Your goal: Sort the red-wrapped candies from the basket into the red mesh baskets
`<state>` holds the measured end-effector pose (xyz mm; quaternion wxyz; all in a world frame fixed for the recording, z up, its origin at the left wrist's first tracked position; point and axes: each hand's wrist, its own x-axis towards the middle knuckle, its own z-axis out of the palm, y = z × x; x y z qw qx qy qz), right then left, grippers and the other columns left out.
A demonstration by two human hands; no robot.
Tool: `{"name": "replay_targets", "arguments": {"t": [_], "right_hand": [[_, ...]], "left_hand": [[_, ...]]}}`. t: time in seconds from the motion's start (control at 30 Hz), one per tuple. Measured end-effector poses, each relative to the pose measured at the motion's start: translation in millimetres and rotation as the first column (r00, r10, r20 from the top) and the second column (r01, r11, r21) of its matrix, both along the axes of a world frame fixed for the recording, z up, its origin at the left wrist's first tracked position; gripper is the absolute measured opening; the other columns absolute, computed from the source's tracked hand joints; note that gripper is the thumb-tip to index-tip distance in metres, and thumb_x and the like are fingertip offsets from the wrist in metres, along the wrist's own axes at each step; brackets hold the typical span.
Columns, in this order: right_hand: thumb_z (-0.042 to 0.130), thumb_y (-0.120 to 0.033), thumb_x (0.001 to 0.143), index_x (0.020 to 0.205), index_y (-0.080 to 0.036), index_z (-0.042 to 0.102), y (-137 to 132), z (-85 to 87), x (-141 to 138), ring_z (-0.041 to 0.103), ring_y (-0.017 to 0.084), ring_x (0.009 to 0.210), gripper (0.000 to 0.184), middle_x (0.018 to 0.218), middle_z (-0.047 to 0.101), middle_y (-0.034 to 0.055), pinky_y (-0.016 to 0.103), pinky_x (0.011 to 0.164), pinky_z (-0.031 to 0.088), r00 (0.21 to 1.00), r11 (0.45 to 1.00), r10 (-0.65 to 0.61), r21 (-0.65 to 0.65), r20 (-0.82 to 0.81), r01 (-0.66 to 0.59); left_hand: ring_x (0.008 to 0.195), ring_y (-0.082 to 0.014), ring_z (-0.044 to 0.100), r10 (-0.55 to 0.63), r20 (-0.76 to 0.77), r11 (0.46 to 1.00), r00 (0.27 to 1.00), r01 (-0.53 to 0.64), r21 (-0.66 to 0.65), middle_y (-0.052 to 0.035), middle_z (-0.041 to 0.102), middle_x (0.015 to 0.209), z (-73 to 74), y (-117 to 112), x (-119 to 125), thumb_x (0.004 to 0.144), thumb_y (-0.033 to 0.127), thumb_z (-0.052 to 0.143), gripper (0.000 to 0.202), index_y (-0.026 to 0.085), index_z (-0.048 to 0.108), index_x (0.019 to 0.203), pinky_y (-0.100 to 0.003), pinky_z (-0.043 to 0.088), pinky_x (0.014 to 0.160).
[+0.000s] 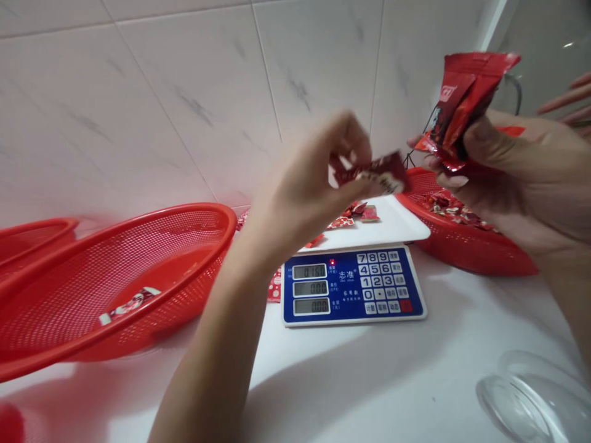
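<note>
My left hand (310,184) is raised over the scale and pinches a small red sachet (385,174) between thumb and fingers. My right hand (517,172) is held up at the right, closed round a bunch of red sachets (464,101) that stick up from its grip. Below both hands stands a digital scale (353,284) with a blue keypad panel and a white platform (397,223). Several red sachets (355,214) lie on that platform.
A large red mesh basket (138,271) at the left holds one sachet (132,304). Another red basket (466,237) with several sachets stands at the right, behind the scale. A clear plastic lid (535,397) lies bottom right. The tiled wall rises close behind the white counter.
</note>
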<state>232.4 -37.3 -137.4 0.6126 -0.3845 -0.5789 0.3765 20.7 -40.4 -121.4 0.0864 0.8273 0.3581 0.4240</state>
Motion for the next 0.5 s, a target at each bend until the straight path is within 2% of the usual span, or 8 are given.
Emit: {"name": "replay_targets", "arguments": {"t": [0.03, 0.1, 0.2, 0.27, 0.33, 0.4, 0.5], "right_hand": [[0.067, -0.032, 0.09, 0.087, -0.024, 0.071, -1, -0.8, 0, 0.068, 0.022, 0.109, 0.009, 0.097, 0.071, 0.0008, 0.033, 0.088, 0.062, 1.0, 1.0, -0.023, -0.009, 0.021, 0.023], [0.074, -0.036, 0.084, 0.091, -0.024, 0.072, -1, -3.6, 0, 0.069, 0.023, 0.106, 0.013, 0.099, 0.072, 0.0005, 0.035, 0.089, 0.062, 0.998, 1.0, -0.006, 0.028, 0.06, 0.005], [0.085, -0.042, 0.071, 0.102, -0.026, 0.072, -1, -10.2, 1, 0.072, 0.019, 0.095, 0.037, 0.102, 0.072, -0.002, 0.027, 0.075, 0.062, 0.988, 0.986, 0.07, 0.14, 0.14, -0.09], [0.085, -0.046, 0.07, 0.109, -0.03, 0.072, -2, -14.1, 3, 0.072, 0.017, 0.089, 0.044, 0.101, 0.072, -0.0037, 0.021, 0.066, 0.06, 0.979, 0.979, 0.08, 0.17, 0.187, -0.112], [0.082, -0.048, 0.075, 0.113, -0.034, 0.072, -4, -16.5, 3, 0.072, 0.016, 0.089, 0.042, 0.103, 0.072, -0.0042, 0.021, 0.064, 0.06, 0.975, 0.978, 0.083, 0.173, 0.205, -0.12], [0.08, -0.05, 0.077, 0.117, -0.036, 0.071, -5, -16.8, 3, 0.071, 0.019, 0.098, 0.043, 0.112, 0.07, -0.0039, 0.025, 0.07, 0.063, 0.97, 0.974, 0.124, 0.159, 0.211, -0.159], [0.079, -0.052, 0.078, 0.107, -0.035, 0.075, -9, -14.1, 1, 0.07, 0.023, 0.105, 0.034, 0.112, 0.071, -0.004, 0.029, 0.077, 0.064, 0.954, 0.965, 0.223, 0.093, 0.2, -0.245]], "left_hand": [[0.09, -0.0166, 0.065, -0.041, 0.056, 0.998, 0.998, 0.038, 0.058, 0.0009, 0.062, 0.092, 7.6, -10, 2, 0.083, 0.021, 0.074, 0.021, 0.02, 0.054, 0.085, -0.029, 0.053, 0.079], [0.094, -0.019, 0.068, -0.084, 0.091, 0.992, 0.992, 0.075, 0.1, 0.0006, 0.059, 0.091, 21.7, -28, 8, 0.088, 0.032, 0.07, 0.022, 0.022, 0.051, 0.083, -0.033, 0.056, 0.08], [0.089, -0.0198, 0.07, -0.095, 0.082, 0.991, 0.992, 0.086, 0.099, -0.0005, 0.053, 0.082, 34.2, -43, 16, 0.096, 0.06, 0.047, 0.037, 0.024, 0.056, 0.087, -0.033, 0.056, 0.069], [0.091, -0.0206, 0.07, -0.125, 0.104, 0.99, 0.987, 0.117, 0.084, -0.0005, 0.051, 0.08, 35.2, -44, 18, 0.094, 0.069, 0.041, 0.047, 0.025, 0.058, 0.089, -0.033, 0.056, 0.067], [0.093, -0.0221, 0.071, -0.156, 0.125, 0.987, 0.98, 0.149, 0.064, 0.0007, 0.053, 0.083, 31.7, -41, 18, 0.09, 0.071, 0.05, 0.047, 0.025, 0.056, 0.087, -0.035, 0.057, 0.071], [0.094, -0.0225, 0.072, -0.164, 0.139, 0.986, 0.977, 0.156, 0.063, 0.0016, 0.057, 0.087, 26.1, -38, 15, 0.088, 0.067, 0.059, 0.044, 0.023, 0.054, 0.084, -0.037, 0.059, 0.075], [0.097, -0.0227, 0.071, -0.15, 0.165, 0.988, 0.975, 0.142, 0.058, 0.0009, 0.062, 0.097, 18.1, -32, 10, 0.087, 0.056, 0.068, 0.036, 0.023, 0.054, 0.084, -0.037, 0.06, 0.077]]}}
